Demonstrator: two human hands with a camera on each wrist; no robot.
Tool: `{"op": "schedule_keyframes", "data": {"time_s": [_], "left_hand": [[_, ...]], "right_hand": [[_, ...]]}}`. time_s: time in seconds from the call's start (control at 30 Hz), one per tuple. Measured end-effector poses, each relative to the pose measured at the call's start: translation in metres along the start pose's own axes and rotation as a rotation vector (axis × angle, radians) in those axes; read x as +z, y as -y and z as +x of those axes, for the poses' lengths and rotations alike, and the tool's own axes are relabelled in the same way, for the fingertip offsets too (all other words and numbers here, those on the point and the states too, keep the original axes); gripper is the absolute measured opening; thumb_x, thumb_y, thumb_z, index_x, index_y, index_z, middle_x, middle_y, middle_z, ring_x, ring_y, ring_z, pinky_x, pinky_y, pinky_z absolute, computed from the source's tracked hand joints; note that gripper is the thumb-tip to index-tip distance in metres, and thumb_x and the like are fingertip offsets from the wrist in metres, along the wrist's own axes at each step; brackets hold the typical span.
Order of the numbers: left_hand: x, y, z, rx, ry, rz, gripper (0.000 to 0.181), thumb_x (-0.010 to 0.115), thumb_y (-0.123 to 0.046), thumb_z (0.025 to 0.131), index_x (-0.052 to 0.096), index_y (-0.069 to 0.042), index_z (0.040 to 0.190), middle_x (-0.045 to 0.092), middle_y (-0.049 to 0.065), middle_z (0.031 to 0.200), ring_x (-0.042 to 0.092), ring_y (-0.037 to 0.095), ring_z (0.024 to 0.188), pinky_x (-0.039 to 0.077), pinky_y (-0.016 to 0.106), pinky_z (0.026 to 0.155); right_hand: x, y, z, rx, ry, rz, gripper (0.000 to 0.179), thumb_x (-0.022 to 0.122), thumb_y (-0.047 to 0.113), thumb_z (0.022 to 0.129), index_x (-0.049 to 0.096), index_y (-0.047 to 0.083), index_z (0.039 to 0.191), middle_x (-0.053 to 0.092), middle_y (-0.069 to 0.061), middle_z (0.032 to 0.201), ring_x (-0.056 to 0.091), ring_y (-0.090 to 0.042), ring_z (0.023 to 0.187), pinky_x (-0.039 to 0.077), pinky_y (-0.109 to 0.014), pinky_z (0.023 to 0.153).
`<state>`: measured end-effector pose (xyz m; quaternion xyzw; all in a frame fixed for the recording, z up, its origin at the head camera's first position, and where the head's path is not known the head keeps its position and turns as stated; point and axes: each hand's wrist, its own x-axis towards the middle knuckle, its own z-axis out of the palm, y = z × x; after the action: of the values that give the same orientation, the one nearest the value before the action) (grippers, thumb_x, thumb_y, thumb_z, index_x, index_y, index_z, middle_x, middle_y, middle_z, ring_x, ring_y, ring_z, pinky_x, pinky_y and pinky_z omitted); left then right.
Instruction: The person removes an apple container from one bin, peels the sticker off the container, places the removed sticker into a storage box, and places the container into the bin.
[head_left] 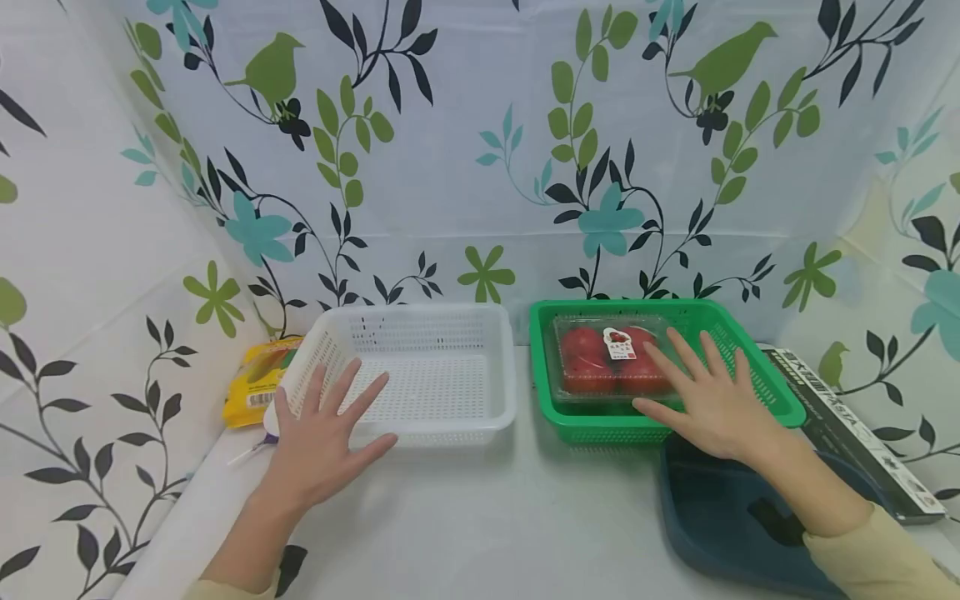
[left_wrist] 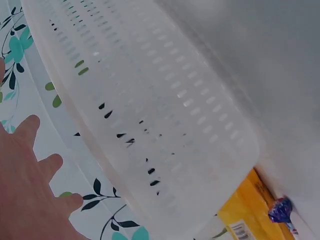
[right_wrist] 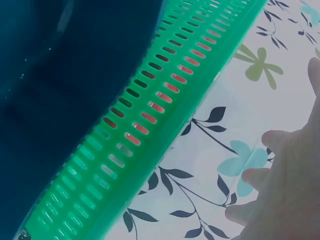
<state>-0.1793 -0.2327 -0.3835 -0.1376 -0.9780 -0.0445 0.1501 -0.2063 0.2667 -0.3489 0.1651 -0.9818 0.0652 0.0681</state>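
My left hand (head_left: 313, 450), fingers spread and straight, hovers over the near left corner of a white plastic basket (head_left: 498, 375), holding nothing. Fingers spread as well, my right hand (head_left: 716, 404) hangs above the right part of a green plastic basket (head_left: 780, 404). Inside the green basket lies a clear plastic box of red fruit, perhaps tomatoes (head_left: 588, 358), with a white label on its lid. The right fingertips overlap the box's right edge in the head view; whether they touch it I cannot tell. No contents show in the white basket.
A yellow packet (head_left: 251, 392) leans by the white basket's left side, beside a wrapped lollipop (left_wrist: 281, 210). A dark blue basin (head_left: 697, 517) stands under my right forearm. Along the right edge lies a long black-and-white box (head_left: 855, 433). Patterned cloth (head_left: 480, 208) hangs behind.
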Motion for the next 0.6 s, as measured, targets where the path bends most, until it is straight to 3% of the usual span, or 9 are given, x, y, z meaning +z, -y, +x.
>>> {"op": "schedule_keyframes", "data": {"time_s": [0.2,0.6], "left_hand": [[0.006,-0.023,0.014,0.024,0.001,-0.065,0.080,0.049,-0.072,0.092,0.026,-0.038,0.160,0.012,0.005,0.168,0.001,0.044,0.150,-0.006,0.081,0.105],[0.024,-0.087,0.043,0.111,-0.045,-0.224,0.078,0.051,-0.070,0.092,0.028,-0.040,0.159,0.013,-0.003,0.168,0.004,0.037,0.152,0.003,0.077,0.110]], "right_hand": [[-0.001,-0.003,0.006,0.017,0.005,0.009,0.091,0.047,0.069,0.096,0.011,0.020,0.164,0.006,-0.021,0.166,-0.004,-0.057,0.145,-0.005,-0.082,0.104],[0.000,-0.013,0.019,0.062,0.000,0.031,0.090,0.045,0.068,0.097,0.015,0.015,0.163,0.006,-0.027,0.164,-0.001,-0.060,0.144,-0.006,-0.082,0.103]]}}
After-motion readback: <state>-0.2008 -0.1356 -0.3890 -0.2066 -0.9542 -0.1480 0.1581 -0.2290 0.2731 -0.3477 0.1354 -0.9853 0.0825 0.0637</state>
